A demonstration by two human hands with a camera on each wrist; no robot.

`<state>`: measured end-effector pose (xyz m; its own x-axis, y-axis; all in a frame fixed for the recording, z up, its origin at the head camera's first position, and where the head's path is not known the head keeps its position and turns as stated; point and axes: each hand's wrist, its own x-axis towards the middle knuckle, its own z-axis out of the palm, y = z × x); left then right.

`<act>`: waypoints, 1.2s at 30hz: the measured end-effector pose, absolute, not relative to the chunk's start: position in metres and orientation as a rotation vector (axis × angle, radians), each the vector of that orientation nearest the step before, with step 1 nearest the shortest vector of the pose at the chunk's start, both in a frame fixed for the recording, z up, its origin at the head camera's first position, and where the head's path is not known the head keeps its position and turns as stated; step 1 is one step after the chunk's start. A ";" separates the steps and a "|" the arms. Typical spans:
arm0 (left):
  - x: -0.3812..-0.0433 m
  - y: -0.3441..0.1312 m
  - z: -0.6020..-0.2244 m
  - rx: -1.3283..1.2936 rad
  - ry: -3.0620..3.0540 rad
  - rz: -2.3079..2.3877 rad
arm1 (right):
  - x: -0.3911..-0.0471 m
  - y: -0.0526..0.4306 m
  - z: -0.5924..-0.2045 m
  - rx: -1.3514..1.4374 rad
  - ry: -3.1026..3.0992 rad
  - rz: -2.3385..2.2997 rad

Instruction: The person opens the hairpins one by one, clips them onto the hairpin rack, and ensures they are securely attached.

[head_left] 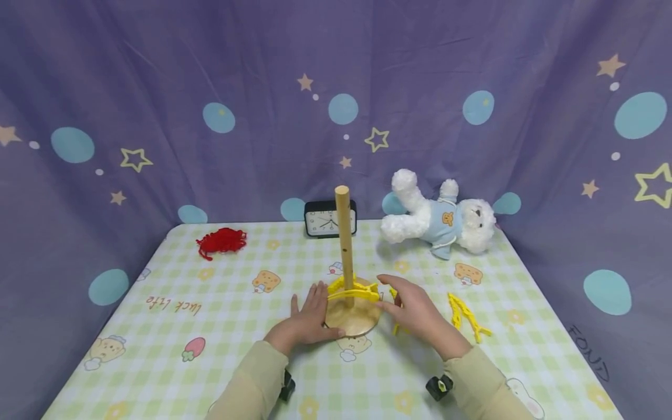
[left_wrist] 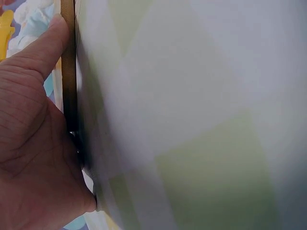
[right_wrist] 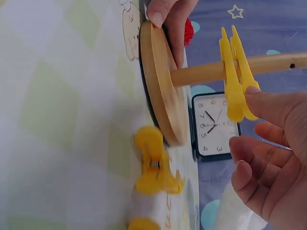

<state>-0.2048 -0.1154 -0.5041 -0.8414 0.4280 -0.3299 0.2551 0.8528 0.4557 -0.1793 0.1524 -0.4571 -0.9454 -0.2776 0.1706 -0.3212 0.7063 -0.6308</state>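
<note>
A round wooden stand [head_left: 353, 322] with an upright pole [head_left: 344, 239] stands before me. My left hand [head_left: 310, 324] rests against the base's left side, fingers fairly straight and thumb on the near edge. A yellow plastic clip [head_left: 362, 293] sits around the pole above the base. At the clip's right end is my right hand [head_left: 420, 312]; one fingertip touches it in the right wrist view, while other fingers curl loosely apart from it. Beside the base lies another yellow clip [right_wrist: 154, 165] with a visible spring, partly behind my right hand in the head view.
More yellow clips [head_left: 467, 318] lie right of my right hand. A black-framed clock [head_left: 321, 221] stands behind the pole. At the back right a white plush bear [head_left: 443, 219] lies on its side; red yarn [head_left: 223, 241] lies at the back left. A purple curtain hangs behind the table.
</note>
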 end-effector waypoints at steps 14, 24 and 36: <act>-0.205 -0.116 -0.504 0.495 2.613 0.543 | -0.159 0.212 -0.457 0.308 -2.933 1.141; -0.203 -0.116 -0.498 0.521 2.598 0.548 | -0.141 0.266 -0.473 0.233 -2.875 0.930; -0.206 -0.117 -0.508 0.523 2.620 0.540 | -0.129 0.301 -0.482 0.090 -3.015 0.812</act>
